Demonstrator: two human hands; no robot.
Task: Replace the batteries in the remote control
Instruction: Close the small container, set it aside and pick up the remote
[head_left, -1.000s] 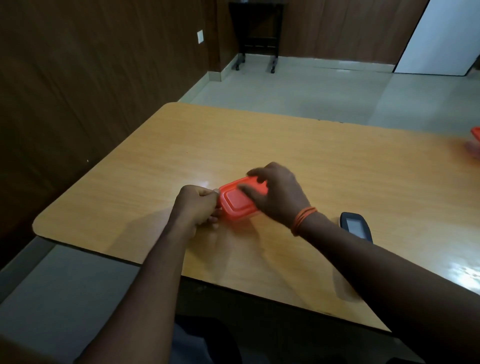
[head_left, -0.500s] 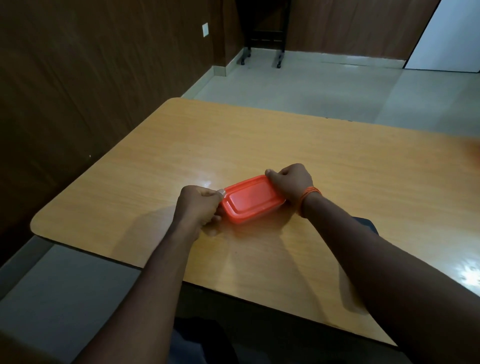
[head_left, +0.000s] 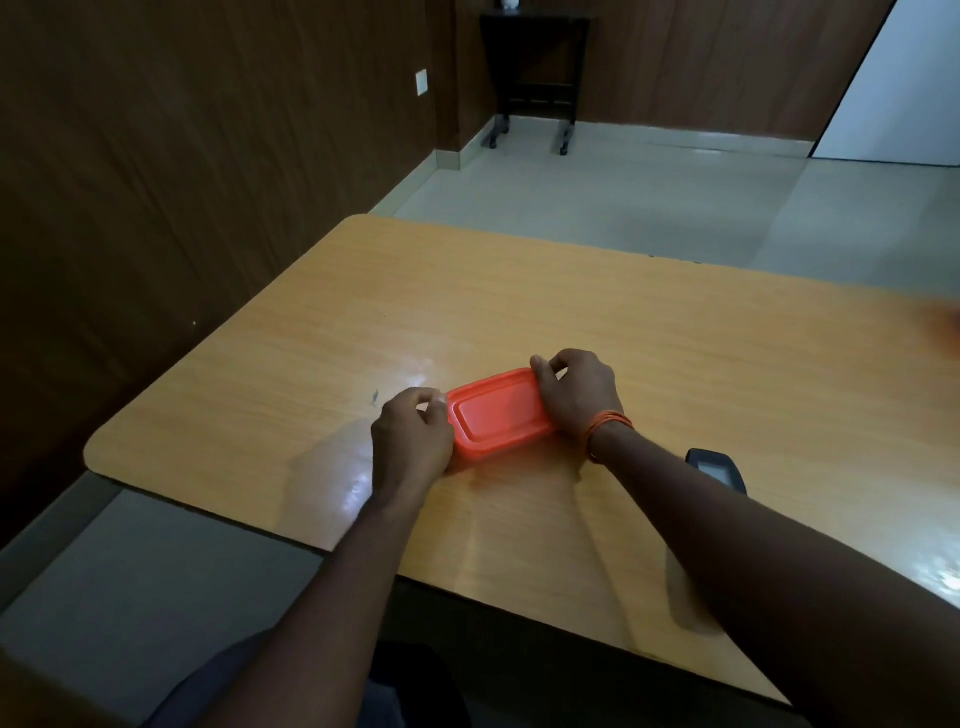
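Note:
A small orange plastic box (head_left: 496, 415) with its lid on lies on the wooden table (head_left: 675, 364). My left hand (head_left: 410, 441) grips its near-left end with curled fingers. My right hand (head_left: 579, 392) grips its far-right end; an orange band circles that wrist. The dark remote control (head_left: 719, 467) lies on the table to the right, partly hidden behind my right forearm. No batteries are visible.
The table's near edge and rounded left corner (head_left: 98, 452) are close to my body. A dark wood-panelled wall runs along the left. A black stand (head_left: 535, 78) is at the far wall, across a pale tiled floor.
My right hand slid from on top of the lid to the box's far-right end. The left hand kept its grip. The view shifted slightly.

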